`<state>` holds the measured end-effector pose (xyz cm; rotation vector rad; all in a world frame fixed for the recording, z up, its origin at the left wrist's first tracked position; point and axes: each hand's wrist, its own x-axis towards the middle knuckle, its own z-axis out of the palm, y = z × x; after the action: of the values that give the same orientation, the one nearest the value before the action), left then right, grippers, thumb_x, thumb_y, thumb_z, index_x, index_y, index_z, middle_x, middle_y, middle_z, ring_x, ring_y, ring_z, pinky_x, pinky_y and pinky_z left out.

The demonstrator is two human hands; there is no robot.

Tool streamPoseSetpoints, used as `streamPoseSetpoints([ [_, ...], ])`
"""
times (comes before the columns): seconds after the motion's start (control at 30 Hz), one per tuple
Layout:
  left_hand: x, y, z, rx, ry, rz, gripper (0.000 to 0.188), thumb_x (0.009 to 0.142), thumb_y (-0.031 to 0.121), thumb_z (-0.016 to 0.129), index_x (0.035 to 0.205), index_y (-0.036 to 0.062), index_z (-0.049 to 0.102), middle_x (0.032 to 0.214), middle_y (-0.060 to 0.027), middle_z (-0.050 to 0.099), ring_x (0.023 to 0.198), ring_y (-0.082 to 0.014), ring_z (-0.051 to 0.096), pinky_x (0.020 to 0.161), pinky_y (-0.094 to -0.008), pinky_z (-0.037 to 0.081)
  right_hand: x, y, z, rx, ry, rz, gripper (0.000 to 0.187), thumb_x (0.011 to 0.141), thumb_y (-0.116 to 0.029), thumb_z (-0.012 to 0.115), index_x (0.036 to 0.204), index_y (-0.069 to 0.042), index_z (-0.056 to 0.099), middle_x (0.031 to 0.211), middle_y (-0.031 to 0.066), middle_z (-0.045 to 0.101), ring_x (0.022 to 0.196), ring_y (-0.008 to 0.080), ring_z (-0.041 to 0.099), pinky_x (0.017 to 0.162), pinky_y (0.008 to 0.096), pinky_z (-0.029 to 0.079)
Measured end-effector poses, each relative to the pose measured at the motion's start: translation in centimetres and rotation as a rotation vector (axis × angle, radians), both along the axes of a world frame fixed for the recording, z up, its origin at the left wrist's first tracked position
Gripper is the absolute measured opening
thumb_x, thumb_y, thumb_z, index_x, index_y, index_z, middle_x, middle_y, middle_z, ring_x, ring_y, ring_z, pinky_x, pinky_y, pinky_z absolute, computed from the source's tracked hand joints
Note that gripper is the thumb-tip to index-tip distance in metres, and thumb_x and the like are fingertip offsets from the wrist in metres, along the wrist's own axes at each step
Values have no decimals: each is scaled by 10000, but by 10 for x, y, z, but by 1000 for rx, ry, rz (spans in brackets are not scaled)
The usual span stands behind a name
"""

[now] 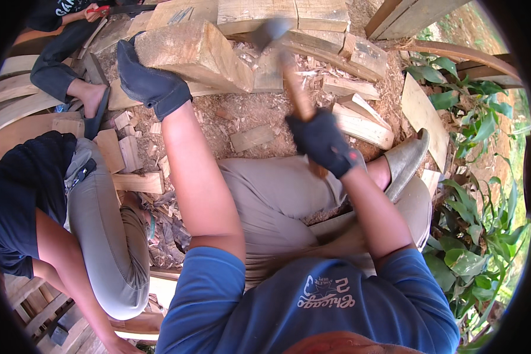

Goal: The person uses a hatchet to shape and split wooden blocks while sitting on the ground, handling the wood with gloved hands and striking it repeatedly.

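A thick pale wooden block point(186, 52) lies tilted in front of me. My left hand point(148, 76), in a dark glove, is pressed round its left end and holds it; some of the fingers are hidden behind the wood. In my right hand point(321, 140), also gloved, is a wooden-handled tool point(296, 88), raised to the right of the block. Its dark metal head point(270, 34) is smeared by motion, so I cannot tell whether it is a hammer, hatchet or adze. The glove is closed round the lower handle, and the head hangs apart from the block.
Squared timbers point(256, 15) lie beyond the block. Offcuts point(252, 137) and chips cover the ground. To my left bends a person point(26, 194) in a dark shirt; farther off, another person's hand point(92, 12) holds a red-handled tool. Leafy plants point(466, 253) grow at right.
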<state>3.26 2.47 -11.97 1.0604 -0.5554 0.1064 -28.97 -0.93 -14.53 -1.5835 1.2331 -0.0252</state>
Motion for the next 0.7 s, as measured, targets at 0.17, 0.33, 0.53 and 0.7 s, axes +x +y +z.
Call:
streamPoseSetpoints([
  [0.17,2,1,-5,-98,122,-46,486,1150,360,443,1200,-43,712,1149,-142,749,1022,-241,735,934,-380,594,-9,-5,26,299,-137,-48,330,967,-284,757,1006,38,698,693,71,674,553,154,667,521,333,537],
  [0.33,5,13,-1,-143,155,-150,443,1140,357,491,1125,-18,726,1094,-131,753,978,-240,735,931,-388,587,-24,-3,94,52,-382,-210,314,963,-285,801,925,18,726,651,69,680,546,135,661,522,315,520],
  [0.53,1,8,-4,73,-93,3,441,1147,332,490,1126,-34,736,1066,-126,759,977,-217,730,898,-371,590,-4,4,-20,202,-112,-121,365,955,-326,780,901,29,716,641,89,687,562,165,690,537,344,545],
  [0.7,-2,13,-5,114,-197,145,487,1166,339,435,1121,-39,740,1078,-128,758,978,-201,726,898,-366,595,-20,-6,55,271,-229,-156,298,950,-257,777,960,36,722,663,79,679,524,145,645,510,325,519],
])
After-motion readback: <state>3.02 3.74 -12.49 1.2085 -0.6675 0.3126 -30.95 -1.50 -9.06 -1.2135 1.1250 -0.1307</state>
